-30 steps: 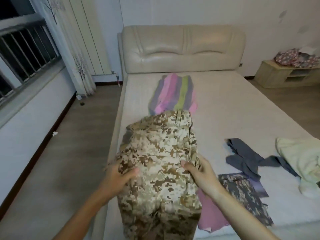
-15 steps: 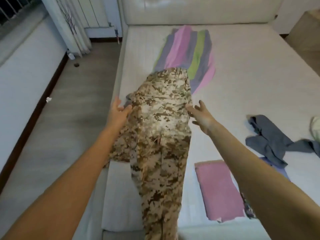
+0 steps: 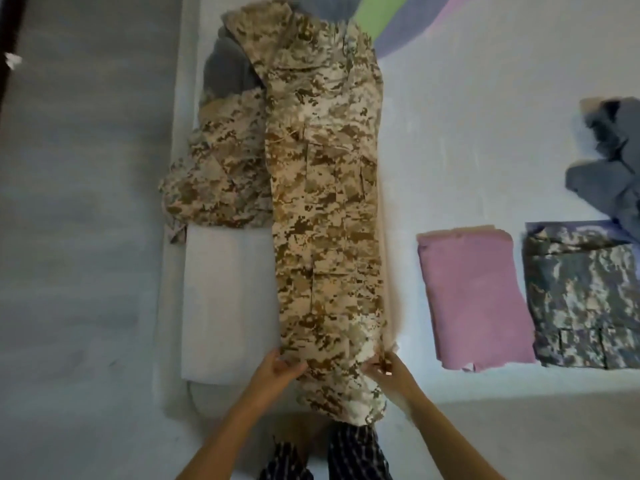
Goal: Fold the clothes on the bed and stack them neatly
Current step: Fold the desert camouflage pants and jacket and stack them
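Tan camouflage trousers (image 3: 325, 202) lie lengthwise along the left side of the bed (image 3: 467, 133), their legs laid one on the other and the cuff end hanging over the near edge. Part of the garment bunches out to the left (image 3: 221, 174). My left hand (image 3: 277, 365) pinches the left side of the leg near the cuff. My right hand (image 3: 386, 370) pinches the right side at the same height.
A folded pink cloth (image 3: 474, 299) and a folded grey camouflage garment (image 3: 585, 303) lie side by side at the right. A crumpled grey garment (image 3: 613, 157) sits beyond them. A striped pink, green and grey garment (image 3: 391, 22) lies at the far end. Floor (image 3: 79, 237) runs along the left.
My head has tilted down to look straight at the bed. Both hands have moved from the waist end of the trousers down to the cuff end and taken hold there.
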A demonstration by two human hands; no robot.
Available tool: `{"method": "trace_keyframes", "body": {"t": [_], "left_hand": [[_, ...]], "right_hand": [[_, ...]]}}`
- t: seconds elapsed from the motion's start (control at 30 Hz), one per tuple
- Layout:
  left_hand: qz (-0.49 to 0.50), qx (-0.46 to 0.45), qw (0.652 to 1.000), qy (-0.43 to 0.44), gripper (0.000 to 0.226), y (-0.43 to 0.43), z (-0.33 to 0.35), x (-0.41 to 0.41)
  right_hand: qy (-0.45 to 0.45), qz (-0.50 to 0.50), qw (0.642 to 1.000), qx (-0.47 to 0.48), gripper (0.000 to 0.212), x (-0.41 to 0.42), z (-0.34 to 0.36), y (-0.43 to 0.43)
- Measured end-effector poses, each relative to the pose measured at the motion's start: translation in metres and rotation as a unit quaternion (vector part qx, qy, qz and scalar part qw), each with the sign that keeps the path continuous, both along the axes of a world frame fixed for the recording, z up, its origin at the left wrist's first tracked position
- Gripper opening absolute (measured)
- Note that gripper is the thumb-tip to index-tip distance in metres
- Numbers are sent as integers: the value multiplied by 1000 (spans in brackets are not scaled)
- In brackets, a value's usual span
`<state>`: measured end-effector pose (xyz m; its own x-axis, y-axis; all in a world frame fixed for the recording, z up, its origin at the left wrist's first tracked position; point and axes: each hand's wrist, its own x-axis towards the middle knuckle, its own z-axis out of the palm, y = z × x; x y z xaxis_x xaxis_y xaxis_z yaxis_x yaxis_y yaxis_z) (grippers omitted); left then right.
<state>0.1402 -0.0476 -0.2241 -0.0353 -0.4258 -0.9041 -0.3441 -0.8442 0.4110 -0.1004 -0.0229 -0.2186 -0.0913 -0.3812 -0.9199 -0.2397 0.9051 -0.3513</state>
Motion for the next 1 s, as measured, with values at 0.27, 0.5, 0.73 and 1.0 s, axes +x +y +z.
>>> {"method": "trace_keyframes", "body": {"t": [0.27, 0.5, 0.73, 1.0], "left_hand": [[131, -38, 991, -11, 19, 8, 32, -34], [163, -94, 969, 159, 42, -6, 166, -111], [143, -221, 885, 384, 17, -35, 209, -126], [100, -88, 991, -26, 52, 7, 47, -49]], "right_hand": [[11, -143, 989, -39, 18, 4, 19, 11], [-241, -247, 933, -97, 69, -43, 102, 19], [-348, -343, 856, -166, 43, -90, 171, -23], [-305, -257, 910, -115, 26, -84, 148, -49]]}}
